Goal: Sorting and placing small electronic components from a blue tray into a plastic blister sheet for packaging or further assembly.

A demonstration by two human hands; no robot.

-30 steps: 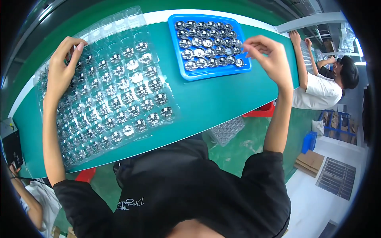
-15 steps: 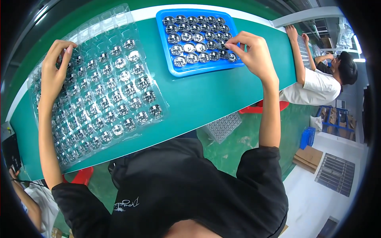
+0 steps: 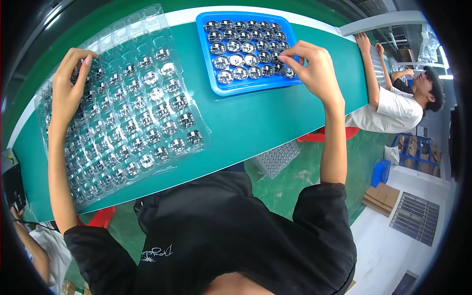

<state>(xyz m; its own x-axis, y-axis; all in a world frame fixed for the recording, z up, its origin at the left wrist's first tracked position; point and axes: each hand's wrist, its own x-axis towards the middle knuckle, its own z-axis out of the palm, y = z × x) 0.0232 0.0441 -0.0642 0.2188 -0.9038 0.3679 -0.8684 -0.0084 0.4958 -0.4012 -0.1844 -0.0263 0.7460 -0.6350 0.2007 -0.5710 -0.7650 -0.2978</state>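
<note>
Blue tray (image 3: 255, 88) work seems in hand: right hand (image 3: 310, 66) at its silvery domes (image 3: 237, 60), left hand (image 3: 71, 81) over clear sheet (image 3: 157, 38), either's grip indiscernible; next move wants a light touch

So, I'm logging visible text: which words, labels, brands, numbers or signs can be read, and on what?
Black shirt: white script lettering and a small spiky emblem; I won't copy the wording.
Black box, left edge: pale marks, too small to read.
Clear tray, blue tray, shiny round pieces: none visible.
</note>
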